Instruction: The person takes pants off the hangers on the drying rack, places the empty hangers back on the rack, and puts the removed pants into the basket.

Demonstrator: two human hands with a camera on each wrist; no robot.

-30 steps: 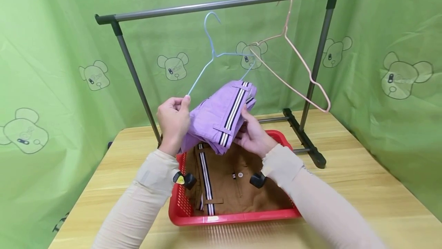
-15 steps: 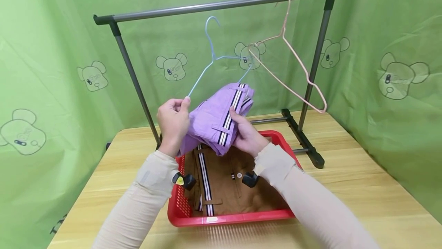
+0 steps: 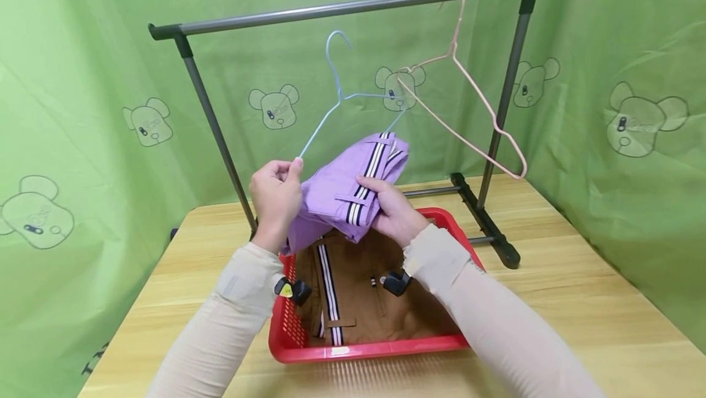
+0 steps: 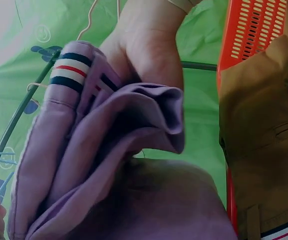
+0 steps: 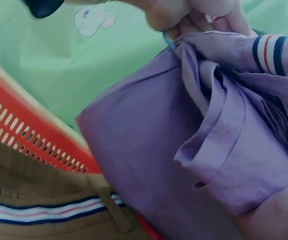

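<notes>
A light blue wire hanger (image 3: 340, 99) is held below the rack's bar, its hook free. My left hand (image 3: 276, 199) pinches the hanger's left corner between thumb and fingers. Purple trousers (image 3: 331, 189) with a striped waistband hang folded over its lower part; the bottom wire is hidden by cloth. My right hand (image 3: 397, 211) grips the waistband, thumb on the striped front and fingers behind. In the left wrist view, the bunched purple cloth (image 4: 134, 120) shows open folds. The right wrist view shows the cloth (image 5: 134, 115) gathered under the left hand's fingers (image 5: 166, 15).
Below the hands stands a red basket (image 3: 386, 348) with brown trousers (image 3: 358, 300) inside. The grey rack (image 3: 331, 10) stands behind, a pink hanger (image 3: 455, 47) hooked on its bar at the right. Everything rests on a wooden table (image 3: 579, 263) before green curtains.
My right hand has shifted left along the waistband, its thumb now lying over the stripes. The blue hanger has sunk slightly; my left hand keeps its pinch.
</notes>
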